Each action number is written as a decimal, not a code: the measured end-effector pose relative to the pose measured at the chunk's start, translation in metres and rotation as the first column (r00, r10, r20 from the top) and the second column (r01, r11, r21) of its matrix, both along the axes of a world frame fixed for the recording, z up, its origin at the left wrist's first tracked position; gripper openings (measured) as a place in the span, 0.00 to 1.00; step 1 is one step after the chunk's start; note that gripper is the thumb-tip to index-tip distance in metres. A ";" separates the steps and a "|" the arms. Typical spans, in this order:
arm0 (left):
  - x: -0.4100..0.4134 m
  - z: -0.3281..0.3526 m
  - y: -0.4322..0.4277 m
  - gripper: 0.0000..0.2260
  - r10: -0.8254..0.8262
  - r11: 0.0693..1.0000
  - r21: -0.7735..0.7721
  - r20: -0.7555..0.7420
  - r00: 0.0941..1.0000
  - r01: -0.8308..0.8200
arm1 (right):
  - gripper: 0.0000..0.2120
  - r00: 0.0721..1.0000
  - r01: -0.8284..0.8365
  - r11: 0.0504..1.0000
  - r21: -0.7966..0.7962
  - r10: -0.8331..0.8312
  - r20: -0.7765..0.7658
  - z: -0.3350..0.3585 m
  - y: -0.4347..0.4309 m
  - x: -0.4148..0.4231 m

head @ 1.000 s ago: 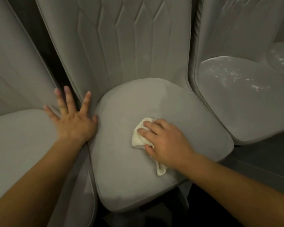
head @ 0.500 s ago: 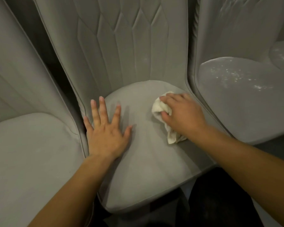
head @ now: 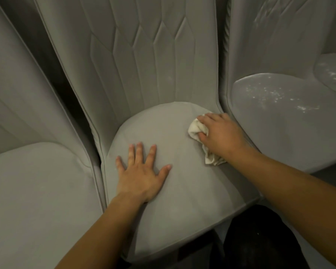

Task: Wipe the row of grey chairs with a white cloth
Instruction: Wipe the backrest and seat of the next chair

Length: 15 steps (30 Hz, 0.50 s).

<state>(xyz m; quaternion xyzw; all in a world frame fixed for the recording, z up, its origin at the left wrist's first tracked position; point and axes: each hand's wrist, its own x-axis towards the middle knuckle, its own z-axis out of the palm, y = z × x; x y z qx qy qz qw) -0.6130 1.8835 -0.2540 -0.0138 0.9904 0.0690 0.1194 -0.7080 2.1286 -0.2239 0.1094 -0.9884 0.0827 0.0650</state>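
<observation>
**Cloth at the seat's back right corner**

Nearest the camera, a dark shape (head: 260,241) fills the lower right, below the front edge of the middle chair (head: 184,206); what it is cannot be told. Both bare forearms reach up over this grey seat.

The left hand (head: 142,177) lies palm down on the left half of the seat, its fingers (head: 139,152) straight and spread, holding nothing.

Farther in, the right hand (head: 221,134) presses the white cloth (head: 197,131) against the seat at its back right corner, just beside the neighbouring chair's edge. Its fingers (head: 208,118) curl over the bunched cloth, and a loose tail of fabric trails out under the wrist towards the front.

Behind the hands rises the quilted backrest (head: 134,65), stitched in long angular panels. The left chair (head: 37,191) touches the middle one along its side. The right chair (head: 289,133) shows white specks (head: 275,94) scattered across its seat. Part of a further seat (head: 334,72), also speckled, shows at the far right edge.
</observation>
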 end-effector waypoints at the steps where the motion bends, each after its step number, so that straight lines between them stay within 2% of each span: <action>1: -0.001 -0.001 0.000 0.37 0.002 1.000 0.000 -0.004 1.000 -0.002 | 0.25 1.000 -0.012 0.999 -0.029 0.011 -0.029 -0.002 -0.005 0.003; 3: -0.004 -0.002 -0.002 0.37 0.000 1.000 0.002 -0.006 1.000 0.000 | 0.29 0.999 -0.025 0.997 -0.067 0.023 -0.037 -0.009 -0.013 0.010; 8: -0.013 -0.003 -0.010 0.36 -0.012 1.000 0.005 0.001 1.000 0.012 | 0.52 0.957 0.015 0.989 -0.145 0.028 0.290 -0.003 -0.011 0.008; 9: -0.013 -0.003 -0.011 0.36 -0.012 1.000 0.010 0.001 1.000 0.012 | 0.52 0.953 0.007 0.988 -0.157 0.041 0.300 -0.002 -0.007 0.008; 11: -0.013 -0.003 -0.012 0.35 -0.011 1.000 0.017 -0.005 1.000 0.011 | 0.47 0.958 -0.003 0.987 -0.158 0.047 0.281 -0.004 -0.001 0.009; 15: -0.014 -0.004 -0.012 0.35 -0.016 1.000 0.019 -0.021 1.000 0.016 | 0.32 0.995 -0.004 0.986 -0.168 0.020 0.096 -0.018 -0.006 0.008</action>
